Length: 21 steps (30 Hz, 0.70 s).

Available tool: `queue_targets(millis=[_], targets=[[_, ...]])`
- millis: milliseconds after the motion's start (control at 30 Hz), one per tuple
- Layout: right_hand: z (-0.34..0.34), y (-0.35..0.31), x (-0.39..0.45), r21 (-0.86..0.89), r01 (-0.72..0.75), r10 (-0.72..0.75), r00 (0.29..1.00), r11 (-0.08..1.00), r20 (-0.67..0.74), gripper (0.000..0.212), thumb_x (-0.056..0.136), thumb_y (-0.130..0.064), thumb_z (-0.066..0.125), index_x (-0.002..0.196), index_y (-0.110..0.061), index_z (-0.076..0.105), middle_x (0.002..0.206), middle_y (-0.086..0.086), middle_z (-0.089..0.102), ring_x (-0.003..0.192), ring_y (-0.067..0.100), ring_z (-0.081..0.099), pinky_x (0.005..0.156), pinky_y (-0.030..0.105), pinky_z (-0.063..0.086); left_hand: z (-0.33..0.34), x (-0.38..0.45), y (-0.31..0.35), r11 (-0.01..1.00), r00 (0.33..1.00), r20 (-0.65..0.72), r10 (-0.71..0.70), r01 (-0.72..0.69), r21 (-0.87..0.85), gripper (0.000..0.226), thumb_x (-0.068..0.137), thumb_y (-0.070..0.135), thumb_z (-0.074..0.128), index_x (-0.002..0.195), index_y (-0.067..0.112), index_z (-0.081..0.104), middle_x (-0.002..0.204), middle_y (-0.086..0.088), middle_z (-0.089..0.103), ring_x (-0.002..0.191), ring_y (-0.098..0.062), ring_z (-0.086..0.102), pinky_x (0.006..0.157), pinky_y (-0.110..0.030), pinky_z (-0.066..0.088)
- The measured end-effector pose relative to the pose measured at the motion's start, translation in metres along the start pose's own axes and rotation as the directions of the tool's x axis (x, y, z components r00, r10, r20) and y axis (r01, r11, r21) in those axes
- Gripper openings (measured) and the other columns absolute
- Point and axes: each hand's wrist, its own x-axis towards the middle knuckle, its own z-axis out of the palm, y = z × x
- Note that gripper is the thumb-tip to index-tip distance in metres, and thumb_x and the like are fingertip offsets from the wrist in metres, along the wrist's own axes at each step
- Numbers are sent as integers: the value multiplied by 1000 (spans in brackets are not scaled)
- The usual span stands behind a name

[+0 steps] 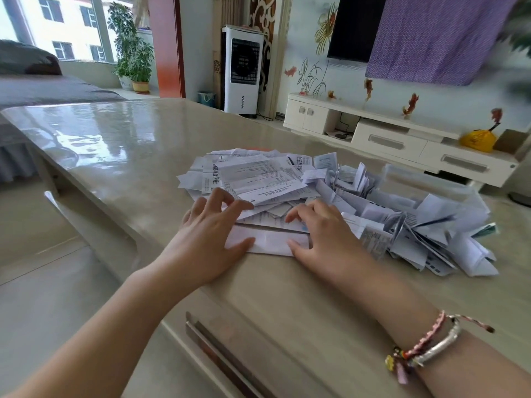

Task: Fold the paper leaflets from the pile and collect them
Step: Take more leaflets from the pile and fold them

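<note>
Left hand (pixel 209 225) and right hand (pixel 319 231), fingers spread, press the half-folded white paper leaflet (pixel 268 241) flat; uneven pressure between them could skew the crease.

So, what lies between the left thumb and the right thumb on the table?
In the head view, a bare stretch of the folded white leaflet lies between the left hand and the right hand; both thumbs press on its near flap.

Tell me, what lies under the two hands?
Both the left hand and right hand press a partly folded leaflet on the table. Their palms hide its ends.
</note>
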Motion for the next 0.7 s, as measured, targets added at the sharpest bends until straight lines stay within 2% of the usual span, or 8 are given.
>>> queue_targets(millis=[100,167,267,367,433,533,633,700], targets=[[0,-1,-2,1,102,-102,995,995,-13,20,89,-26,61,109,-23,61,104,-5,53,104,17,48,92,36,42,1,0,0,995,996,12,92,-92,36,32,91,42,56,122,42,54,121,12,38,110,-14,31,95,-29,26],[-1,-2,-3,36,138,-138,990,990,22,20,91,-36,60,107,-25,64,105,-5,57,103,17,52,92,39,43,2,0,0,990,991,18,135,-135,29,24,94,41,50,116,45,60,116,15,43,106,-14,31,88,-27,22],[-4,1,-3,26,158,-160,981,987,108,34,89,-51,59,114,-29,63,113,-8,56,109,14,50,96,36,40,5,2,-3,990,990,25,141,-141,22,36,88,54,37,113,46,62,107,19,47,103,-13,34,87,-27,23],[-8,3,-3,-50,229,-220,964,972,149,41,90,-54,54,119,-27,61,115,-7,57,110,15,50,98,35,39,4,4,-4,989,988,45,144,-146,25,58,74,74,28,113,49,62,105,23,46,99,-8,32,88,-25,23],[-10,2,-3,-130,280,-258,952,951,163,42,92,-53,50,120,-24,60,114,-4,61,108,18,53,95,36,42,2,5,-4,988,987,54,153,-154,28,64,67,81,28,112,50,61,103,23,46,98,-6,31,87,-24,22],[-12,0,-5,-223,326,-298,943,919,150,40,95,-49,41,118,-23,60,106,-2,66,100,21,59,86,38,47,1,6,-6,984,983,30,180,-181,9,61,66,83,35,107,49,65,97,21,49,97,-5,35,84,-22,23],[-12,-6,-6,-257,341,-315,939,904,136,40,91,-40,32,110,-22,62,97,-2,69,90,22,62,78,39,50,-1,7,-7,971,971,-41,235,-236,-23,47,75,77,39,95,46,69,88,23,55,91,-3,39,81,-21,26],[-11,-6,-6,-225,334,-314,942,915,120,37,88,-32,35,112,-24,62,99,-3,69,91,22,63,78,39,50,-1,7,-7,959,954,-109,281,-283,-2,37,81,67,43,90,44,70,87,24,56,89,-4,40,81,-24,29]])
